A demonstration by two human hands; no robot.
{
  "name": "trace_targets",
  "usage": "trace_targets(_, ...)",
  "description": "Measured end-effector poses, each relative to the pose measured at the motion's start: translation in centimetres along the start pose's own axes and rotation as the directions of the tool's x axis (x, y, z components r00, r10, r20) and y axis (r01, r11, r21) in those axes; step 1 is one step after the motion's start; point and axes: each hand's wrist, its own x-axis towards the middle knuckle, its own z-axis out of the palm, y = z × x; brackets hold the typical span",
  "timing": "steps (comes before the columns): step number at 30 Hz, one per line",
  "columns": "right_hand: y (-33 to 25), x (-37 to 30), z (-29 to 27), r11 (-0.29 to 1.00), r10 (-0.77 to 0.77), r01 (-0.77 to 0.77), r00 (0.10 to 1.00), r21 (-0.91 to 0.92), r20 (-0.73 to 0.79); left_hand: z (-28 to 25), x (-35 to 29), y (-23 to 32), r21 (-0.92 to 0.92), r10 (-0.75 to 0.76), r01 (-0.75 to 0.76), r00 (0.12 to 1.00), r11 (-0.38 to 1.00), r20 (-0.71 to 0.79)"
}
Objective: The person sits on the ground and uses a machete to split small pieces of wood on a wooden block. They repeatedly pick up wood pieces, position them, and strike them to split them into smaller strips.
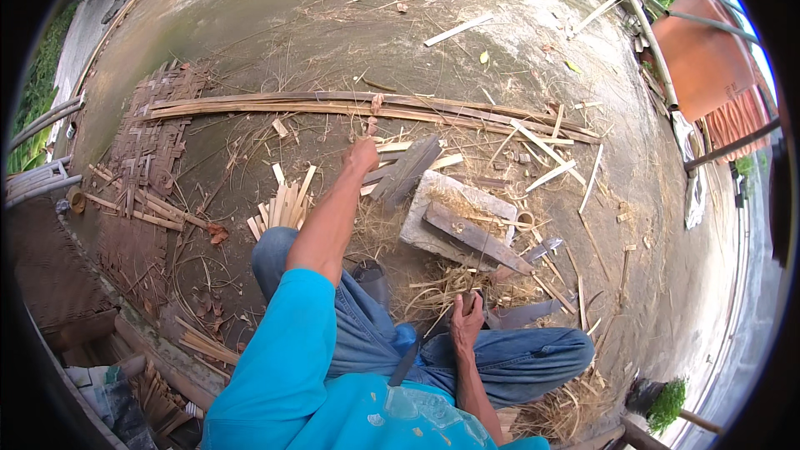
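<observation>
My left hand reaches forward with its fingers curled, at the near side of long split bamboo strips lying across the ground. Just beyond it a reddish-brown twisted tie crosses those strips. What the left fingers hold, if anything, is hidden. By my bent right knee, my right hand is closed around a dark, handle-like thing. A broad grey blade lies just right of that hand; whether the two are joined I cannot tell. Short pale bamboo slats fan out beside my left knee.
Ahead of me sits a stone block with a wooden board leaning on it. A knife lies at its right. A worn woven mat is at left. Shavings and loose strips litter the ground.
</observation>
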Motion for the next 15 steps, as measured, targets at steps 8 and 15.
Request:
trace_targets(8, 1.4, 0.4, 0.5, 0.988, 0.124, -0.126, 0.992, 0.085, 0.027, 10.2, -4.3, 0.0, -0.097, -0.098, 0.09, 0.992, 0.991, -0.081)
trace_targets(15, 0.2, 0.3, 0.7, 0.999, -0.047, 0.046, 0.999, 0.01, 0.007, 12.4, -5.0, -0.3, -0.022, -0.002, 0.0, 0.994, 1.0, -0.11)
